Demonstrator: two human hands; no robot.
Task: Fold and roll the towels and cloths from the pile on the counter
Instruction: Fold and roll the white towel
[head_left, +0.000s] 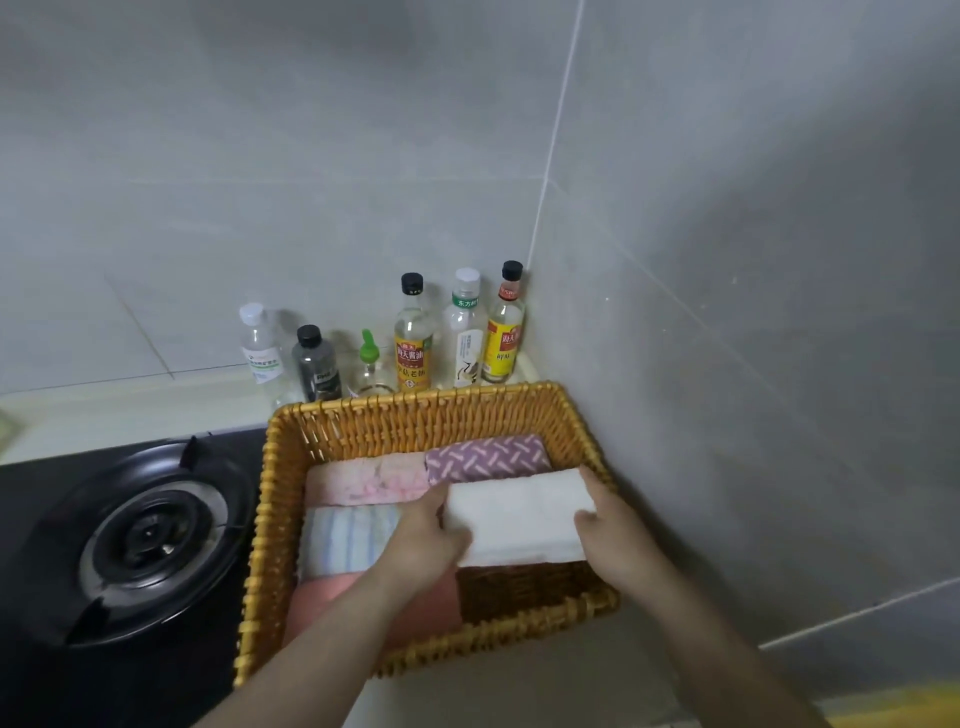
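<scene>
White towel (519, 519) gripped at both ends — my left hand (431, 525), right hand (608, 525) — lower level into wicker basket (415, 400) gap.

1. My left hand (431, 535) covers the left end of the white towel (519, 519), can't see that edge.
2. My left forearm (363, 610) hides a chunk of the salmon towel (306, 603).
3. Basket rim (415, 402) blocks the bases of the bottles (413, 343), and the smaller labels are too blurry to read.
4. Stove top (31, 686) runs off the left edge.
</scene>
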